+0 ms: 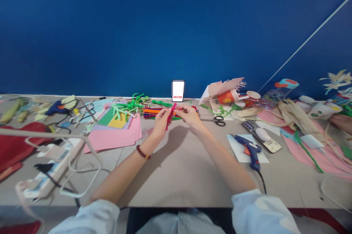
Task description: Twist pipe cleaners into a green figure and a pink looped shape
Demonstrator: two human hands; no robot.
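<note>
A magenta pipe cleaner piece [171, 115], folded or bunched lengthwise, is held up over the table between both hands. My left hand [162, 118] is closed around its lower part, with the bracelet on that wrist. The fingers of my right hand [187, 114] pinch at its upper right side. Just behind the hands lies a bundle of coloured pipe cleaners [152, 111], orange, purple and other colours, partly hidden by the fingers. Green twisted pipe cleaners [136, 104] sit to the left of it. Black-handled scissors [219, 120] lie right of my right hand.
A phone [178, 90] stands against the blue wall. On the right are a blue glue gun [249, 148] on white paper, another phone [271, 142] and paper cups [228, 97]. Pink paper sheets [110, 137] and a power strip [52, 170] with loose cables occupy the left.
</note>
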